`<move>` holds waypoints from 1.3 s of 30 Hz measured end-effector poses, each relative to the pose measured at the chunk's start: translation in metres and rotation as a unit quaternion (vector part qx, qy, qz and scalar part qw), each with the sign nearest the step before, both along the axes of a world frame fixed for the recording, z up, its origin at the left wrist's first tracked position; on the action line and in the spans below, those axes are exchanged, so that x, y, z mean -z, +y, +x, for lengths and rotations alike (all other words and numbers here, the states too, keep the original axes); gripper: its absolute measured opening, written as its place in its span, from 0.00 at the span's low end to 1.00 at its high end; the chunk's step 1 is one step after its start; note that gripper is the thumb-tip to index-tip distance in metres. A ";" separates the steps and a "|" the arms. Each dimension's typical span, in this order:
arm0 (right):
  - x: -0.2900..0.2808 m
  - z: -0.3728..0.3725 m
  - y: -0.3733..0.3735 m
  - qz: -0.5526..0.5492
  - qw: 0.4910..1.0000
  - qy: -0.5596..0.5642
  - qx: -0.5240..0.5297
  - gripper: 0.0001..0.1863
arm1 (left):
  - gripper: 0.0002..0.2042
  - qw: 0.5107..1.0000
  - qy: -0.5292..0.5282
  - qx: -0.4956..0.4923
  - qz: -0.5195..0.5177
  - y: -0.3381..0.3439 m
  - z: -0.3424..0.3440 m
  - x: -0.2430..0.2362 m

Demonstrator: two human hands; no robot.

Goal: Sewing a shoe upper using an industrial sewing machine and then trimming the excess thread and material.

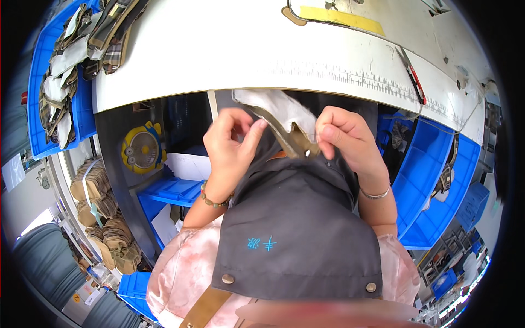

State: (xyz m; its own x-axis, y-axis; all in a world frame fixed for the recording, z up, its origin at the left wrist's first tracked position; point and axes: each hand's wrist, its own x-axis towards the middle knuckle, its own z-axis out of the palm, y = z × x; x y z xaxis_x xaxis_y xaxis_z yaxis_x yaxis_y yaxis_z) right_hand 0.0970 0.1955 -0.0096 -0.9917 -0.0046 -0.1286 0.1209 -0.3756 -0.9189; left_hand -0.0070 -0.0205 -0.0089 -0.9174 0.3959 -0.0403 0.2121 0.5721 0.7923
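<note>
we hold a white and olive cloth piece [281, 113] just in front of the near edge of the white table [202, 63], above our dark apron [298, 213]. our right hand [345, 138], nearer the table's right end, has thumb and finger pinched together, clamped on the cloth piece. our left hand [231, 136], closer to the table's left end, has its thumb against the toothed edge of the cloth piece; its fingers are curled and partly blurred, so we cannot tell if they are clamped on it.

on the right part of the table lie red and black scissors [414, 81]; toward its far side we see a yellow strip [342, 20]. beside the table's left end stands a blue bin [83, 112] with patterned cloth pieces [59, 87]; more blue bins [418, 167] sit below its right end. a yellow fan [143, 150] is below its left part.
</note>
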 end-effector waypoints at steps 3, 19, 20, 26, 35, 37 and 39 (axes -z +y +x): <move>-0.005 0.002 -0.002 -0.105 0.993 -0.057 -0.008 0.10 | 0.08 0.982 -0.143 0.072 0.102 -0.006 0.009 0.012; 0.021 0.009 -0.016 -0.302 0.941 -0.057 0.142 0.10 | 0.03 0.868 -0.367 0.112 0.315 -0.002 0.003 0.009; 0.023 0.009 -0.015 -0.301 0.941 -0.057 0.142 0.10 | 0.03 0.868 -0.367 0.112 0.316 -0.003 0.001 0.009; 0.024 0.011 -0.017 -0.348 0.924 -0.037 0.156 0.11 | 0.06 0.856 -0.369 0.165 0.322 -0.005 -0.003 0.018; 0.019 0.005 -0.029 -0.239 0.968 0.012 0.076 0.10 | 0.10 0.966 -0.117 0.175 0.151 0.007 0.006 0.019; 0.024 0.007 -0.018 -0.342 0.928 0.008 0.146 0.11 | 0.06 0.954 -0.181 0.165 0.171 0.005 0.005 0.012; 0.027 0.011 -0.016 -0.301 0.943 0.012 0.145 0.11 | 0.06 0.944 -0.212 0.167 0.191 0.004 0.004 0.015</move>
